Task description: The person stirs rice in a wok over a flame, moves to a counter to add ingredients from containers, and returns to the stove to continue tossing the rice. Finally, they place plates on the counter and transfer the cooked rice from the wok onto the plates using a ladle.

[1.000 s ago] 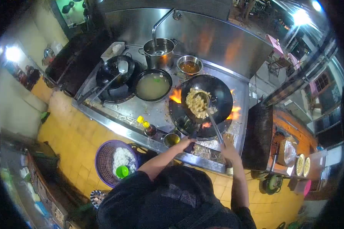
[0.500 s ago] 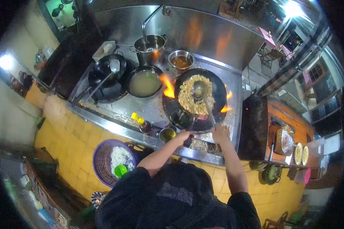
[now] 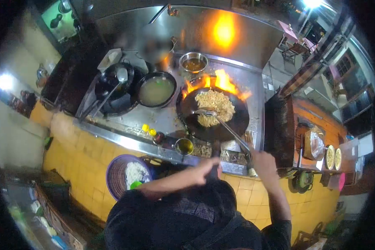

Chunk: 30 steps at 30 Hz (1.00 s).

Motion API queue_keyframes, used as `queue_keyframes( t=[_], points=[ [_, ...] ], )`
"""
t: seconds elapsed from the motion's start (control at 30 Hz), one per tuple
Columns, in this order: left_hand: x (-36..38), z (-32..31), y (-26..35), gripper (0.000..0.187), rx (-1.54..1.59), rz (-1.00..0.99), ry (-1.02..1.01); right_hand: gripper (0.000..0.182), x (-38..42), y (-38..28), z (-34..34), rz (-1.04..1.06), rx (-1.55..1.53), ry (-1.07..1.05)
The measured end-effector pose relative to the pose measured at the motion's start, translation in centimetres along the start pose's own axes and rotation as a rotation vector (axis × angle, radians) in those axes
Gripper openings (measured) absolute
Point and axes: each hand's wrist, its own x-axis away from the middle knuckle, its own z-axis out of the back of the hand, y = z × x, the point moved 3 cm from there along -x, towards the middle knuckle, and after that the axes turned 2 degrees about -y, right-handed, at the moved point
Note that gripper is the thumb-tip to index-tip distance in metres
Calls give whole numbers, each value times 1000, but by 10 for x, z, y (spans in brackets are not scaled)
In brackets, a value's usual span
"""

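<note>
Left hand (image 3: 206,171) clasps the probably heavy wok (image 3: 236,120) by its handle (image 3: 216,150), seemingly the safer hold, at six o'clock; right hand (image 3: 263,163) grips a likely stiff ladle (image 3: 234,133) at five.

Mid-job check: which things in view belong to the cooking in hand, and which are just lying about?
Part of the job:
wok, its handle in the left hand
ladle in the right hand
food in the wok
flames at the wok's far rim

Apparently just lying by:
purple basket
metal bowl
yellow-capped bottle
</note>
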Motion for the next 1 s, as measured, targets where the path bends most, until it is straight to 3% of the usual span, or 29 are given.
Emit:
queue_keyframes(
  t=[0.1,0.23,0.33,0.37,0.4,0.43,0.47,0.53,0.6,0.63,0.7,0.73,0.8,0.87,0.93,1.0],
  points=[
    [29,-21,16,19,-53,97,8,53,0,-5,-6,-13,-53,-9],
    [-45,54,39,18,115,-15,50,59,-9,-3,-17,-72,-131,-143],
    [2,9,14,21,-136,-49,91,52,-25,33,-26,-120,-75,3],
    [13,5,-1,23,-63,97,-20,52,-24,48,-23,-54,-340,-30],
    [26,-2,-5,23,-89,108,30,51,-25,56,-14,16,-603,-57],
    [21,2,3,22,-88,102,15,40,-23,50,6,-211,-771,-306],
    [14,11,2,20,-70,111,2,40,-32,44,-8,-212,-770,-317],
    [-30,51,6,15,-99,-30,59,41,-65,28,-59,-103,-629,-81],
    [-79,91,11,14,-126,-160,104,38,-89,-19,-95,-185,-685,-192],
    [-94,102,10,14,-130,-155,102,38,-97,-10,-114,-191,-688,-192],
    [-113,114,23,13,-261,-345,61,34,-112,14,-124,210,-353,179],
    [-119,120,23,13,-265,-348,56,34,-113,23,-100,208,-350,185],
    [-124,125,20,14,-236,-350,25,31,-111,46,-39,29,-247,-202],
    [-122,123,20,14,-255,-285,-3,30,-135,35,-85,39,-193,-146],
    [-121,121,21,13,-196,-274,69,29,-151,-2,-111,-44,-193,87],
    [-119,118,20,14,-202,-271,82,28,-155,1,-120,29,-295,74]
  ],
)
